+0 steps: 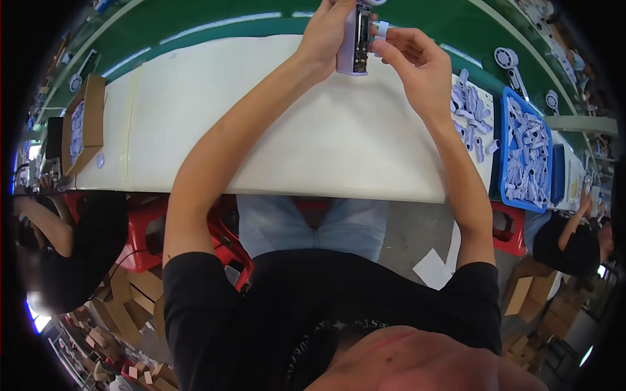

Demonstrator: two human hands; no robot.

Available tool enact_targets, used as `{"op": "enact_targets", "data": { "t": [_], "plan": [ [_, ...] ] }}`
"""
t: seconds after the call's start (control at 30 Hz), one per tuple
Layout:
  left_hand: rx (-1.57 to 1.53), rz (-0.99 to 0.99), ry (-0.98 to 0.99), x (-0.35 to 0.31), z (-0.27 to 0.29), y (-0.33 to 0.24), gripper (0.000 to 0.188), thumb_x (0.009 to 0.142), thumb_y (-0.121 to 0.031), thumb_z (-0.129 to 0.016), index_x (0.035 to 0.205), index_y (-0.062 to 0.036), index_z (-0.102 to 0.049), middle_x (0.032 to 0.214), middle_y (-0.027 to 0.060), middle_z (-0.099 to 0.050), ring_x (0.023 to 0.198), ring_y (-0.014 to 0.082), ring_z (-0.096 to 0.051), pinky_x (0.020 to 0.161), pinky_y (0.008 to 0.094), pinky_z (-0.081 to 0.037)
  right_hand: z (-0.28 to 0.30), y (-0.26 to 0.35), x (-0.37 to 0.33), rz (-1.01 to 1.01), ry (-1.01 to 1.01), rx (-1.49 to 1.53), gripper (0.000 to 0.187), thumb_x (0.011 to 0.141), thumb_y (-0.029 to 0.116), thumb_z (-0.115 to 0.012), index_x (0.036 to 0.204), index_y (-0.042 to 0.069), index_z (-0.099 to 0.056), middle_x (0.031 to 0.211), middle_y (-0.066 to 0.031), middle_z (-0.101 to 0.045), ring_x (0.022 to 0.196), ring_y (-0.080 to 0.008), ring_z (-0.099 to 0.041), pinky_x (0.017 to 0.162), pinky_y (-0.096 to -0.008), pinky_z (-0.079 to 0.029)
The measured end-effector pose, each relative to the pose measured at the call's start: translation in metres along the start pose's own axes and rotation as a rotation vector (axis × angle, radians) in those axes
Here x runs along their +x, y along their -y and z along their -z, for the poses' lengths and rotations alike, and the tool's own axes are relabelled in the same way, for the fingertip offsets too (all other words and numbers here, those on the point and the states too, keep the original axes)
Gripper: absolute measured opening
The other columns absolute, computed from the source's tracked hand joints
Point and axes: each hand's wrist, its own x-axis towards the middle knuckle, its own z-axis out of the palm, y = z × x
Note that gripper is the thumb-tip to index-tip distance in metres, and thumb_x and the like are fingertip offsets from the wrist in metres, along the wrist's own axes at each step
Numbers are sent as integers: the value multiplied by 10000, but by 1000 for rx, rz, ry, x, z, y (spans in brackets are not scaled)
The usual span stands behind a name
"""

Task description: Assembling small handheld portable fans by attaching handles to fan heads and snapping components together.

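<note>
While both forearms reach over the one long white desk (293,143) in the head view, the left hand (324,32) is wrapped around a single lilac housing (345,57), held upright above the far side of the desk, with its open side showing dark inner parts. The right hand (420,62), just beside it, pinches one small pale piece (382,30) between thumb and fingers; whether that piece touches the housing I cannot tell. To the right, loose lilac parts (473,101) lie in a cluster too overlapped to count, and next to them one blue tray (503,143) is filled with many more, likewise beyond counting. At the left end are one cardboard box (95,117) with lilac parts inside and one small lilac piece (100,160) lying near it. Three round-headed fans show on the green surface beyond: one at left (76,82), two at right, the larger-looking (506,58) nearer the tray's far end and the other (551,99) farther right. Two other people sit nearby, one at left (78,254), one at right (574,238)
</note>
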Motion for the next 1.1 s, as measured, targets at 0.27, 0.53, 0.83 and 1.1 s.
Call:
{"op": "enact_targets", "data": {
  "t": [0.27, 0.53, 0.83, 1.1],
  "plan": [
    [-130, 197, 8, -9, 3, 10, 431, 1002, -455, -354, 1168, -83, -497, 902, 80, -620, 721, 163, -625, 583, 282, -530, -1, -1, -2, -198, -47, 94, 279, 823, 173, -730, 971, -47, -643, 793, -77, -674, 693, -117, -626, 641, -226, -498],
    [263, -14, -117, -16, -3, 25, 425, 1010, -455, -332, 1181, -78, -432, 920, 69, -571, 707, 141, -590, 581, 266, -519, -9, -5, -3, -218, -135, 92, 254, 836, 175, -712, 954, -42, -654, 761, -68, -670, 661, -109, -609, 607, -233, -489],
    [343, -140, -197, -19, -10, 28, 402, 1015, -430, -348, 1181, -67, -397, 933, 58, -530, 769, 115, -552, 588, 262, -511, -8, -15, -4, -233, -110, 49, 267, 842, 143, -717, 981, -65, -625, 843, -96, -672, 700, -146, -631, 658, -236, -485],
    [266, -82, -199, -18, -4, 32, 390, 1018, -409, -352, 1204, -67, -382, 926, 69, -532, 763, 121, -557, 594, 257, -519, -10, -18, -5, -280, -81, 79, 270, 844, 148, -717, 986, -60, -619, 852, -87, -668, 693, -141, -627, 665, -235, -488]
  ]
}}
